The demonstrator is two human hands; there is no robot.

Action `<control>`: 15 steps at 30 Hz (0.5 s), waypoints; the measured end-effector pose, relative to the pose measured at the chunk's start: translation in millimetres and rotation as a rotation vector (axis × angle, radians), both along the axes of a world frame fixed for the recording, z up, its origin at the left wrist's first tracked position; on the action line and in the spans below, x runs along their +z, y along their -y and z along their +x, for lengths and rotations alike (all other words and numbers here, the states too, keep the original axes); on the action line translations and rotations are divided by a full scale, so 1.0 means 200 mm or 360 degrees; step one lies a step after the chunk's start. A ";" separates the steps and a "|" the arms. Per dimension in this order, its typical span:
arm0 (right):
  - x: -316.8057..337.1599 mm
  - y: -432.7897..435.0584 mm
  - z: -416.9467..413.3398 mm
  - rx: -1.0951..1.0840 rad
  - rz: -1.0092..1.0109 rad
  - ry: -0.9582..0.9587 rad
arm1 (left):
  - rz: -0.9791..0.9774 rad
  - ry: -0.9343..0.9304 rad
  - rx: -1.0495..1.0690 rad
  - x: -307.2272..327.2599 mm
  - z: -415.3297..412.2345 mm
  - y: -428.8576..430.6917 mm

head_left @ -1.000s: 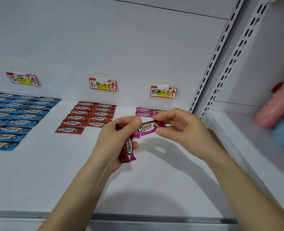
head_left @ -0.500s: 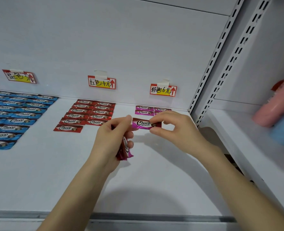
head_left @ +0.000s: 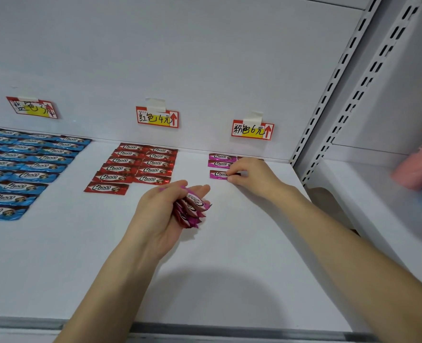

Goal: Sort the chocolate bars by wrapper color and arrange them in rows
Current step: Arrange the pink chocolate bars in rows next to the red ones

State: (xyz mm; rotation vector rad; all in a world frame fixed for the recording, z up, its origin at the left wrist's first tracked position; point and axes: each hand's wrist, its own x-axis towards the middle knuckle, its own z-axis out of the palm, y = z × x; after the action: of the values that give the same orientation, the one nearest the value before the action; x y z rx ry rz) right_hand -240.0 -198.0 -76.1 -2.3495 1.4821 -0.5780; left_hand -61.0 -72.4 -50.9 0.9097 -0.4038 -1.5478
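Bare shelf [head_left: 229,268] lies open from your hands to the front edge; a slotted upright [head_left: 321,105] bounds the right. Your right hand [head_left: 252,174] pinches a glossy pink bar [head_left: 217,174] flat on the shelf, just before two pink bars [head_left: 221,160]. Your left hand [head_left: 165,214] grips a bundle of pink bars [head_left: 192,209], perhaps five. The red bars [head_left: 135,167] lie left.

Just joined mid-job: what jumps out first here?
Rows of blue bars at far left and red bars mid-shelf, each under a price tag. At back right the right hand pinches a pink bar on the shelf; the left hand grips a fan of pink bars.
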 end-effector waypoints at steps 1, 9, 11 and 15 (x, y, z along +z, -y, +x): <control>0.00 0.00 0.00 0.0006 -0.0010 -0.0005 | 0.0005 -0.0017 0.0007 0.00 0.00 0.00; 0.00 0.02 0.03 0.0034 -0.0041 -0.0026 | 0.0010 -0.0076 0.0007 -0.03 0.01 0.01; -0.01 0.02 0.03 0.0031 -0.0042 -0.0018 | 0.0014 -0.0087 0.0006 -0.03 0.01 0.01; -0.02 0.04 0.03 0.0024 -0.0039 -0.0024 | 0.0017 -0.0099 -0.0009 -0.04 0.01 0.01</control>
State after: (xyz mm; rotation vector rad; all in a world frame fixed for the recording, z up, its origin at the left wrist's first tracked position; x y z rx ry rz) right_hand -233.9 -205.1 -79.3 -2.3863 1.4708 -0.5790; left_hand -58.6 -75.3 -58.3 0.8669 -0.3538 -1.5807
